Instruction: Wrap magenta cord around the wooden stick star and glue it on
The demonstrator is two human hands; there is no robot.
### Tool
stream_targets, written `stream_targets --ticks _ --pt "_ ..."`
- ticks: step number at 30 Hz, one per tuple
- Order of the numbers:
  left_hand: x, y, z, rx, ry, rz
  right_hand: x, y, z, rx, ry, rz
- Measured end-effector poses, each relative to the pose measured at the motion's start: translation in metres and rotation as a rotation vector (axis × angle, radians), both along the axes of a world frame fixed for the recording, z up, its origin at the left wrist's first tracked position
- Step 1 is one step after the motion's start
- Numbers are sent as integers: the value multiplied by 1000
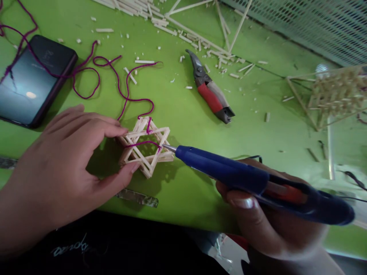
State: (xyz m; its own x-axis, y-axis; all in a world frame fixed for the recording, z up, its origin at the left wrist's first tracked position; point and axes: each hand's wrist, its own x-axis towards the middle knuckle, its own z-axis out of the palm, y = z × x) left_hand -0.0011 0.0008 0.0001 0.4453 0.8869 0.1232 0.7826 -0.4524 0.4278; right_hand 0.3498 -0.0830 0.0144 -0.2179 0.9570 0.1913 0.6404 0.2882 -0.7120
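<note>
Green bench point(177, 198) fills most of the view, with a perforated metal panel point(301, 23) past its far side. The stick star frame point(134, 133) sits near the bench's near edge, held just off or on the surface; contact underneath can't be told. Right of the star: pruning shears point(209, 91), then a larger stick lattice point(335, 93) farther out. Left of the star: a dark phone point(34, 82). Beyond the star, loose stick offcuts point(130, 75) are scattered, and purple yarn point(127, 100) runs out from the star, looped around its sticks.

Left hand point(60, 160) is closed on the star's left side, thumb below, fingers above. Right hand point(252, 217) is wrapped around a blue glue gun point(220, 168), metal tip right at the star; actual contact unclear.

Star looks very light, stiff but fragile, thin joints likely to snap under squeeze, so best held lightly at outer points. Open bench room in front of the shears, little toward the near edge.
</note>
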Motion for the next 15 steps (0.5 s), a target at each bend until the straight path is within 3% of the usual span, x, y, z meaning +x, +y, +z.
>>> stream_targets --ticks 8,15 --pt "-2 -3 3 6 2 -1 -1 2 4 19 -3 12" --pt "0 -2 2 9 -3 -5 0 0 -3 12 35 10"
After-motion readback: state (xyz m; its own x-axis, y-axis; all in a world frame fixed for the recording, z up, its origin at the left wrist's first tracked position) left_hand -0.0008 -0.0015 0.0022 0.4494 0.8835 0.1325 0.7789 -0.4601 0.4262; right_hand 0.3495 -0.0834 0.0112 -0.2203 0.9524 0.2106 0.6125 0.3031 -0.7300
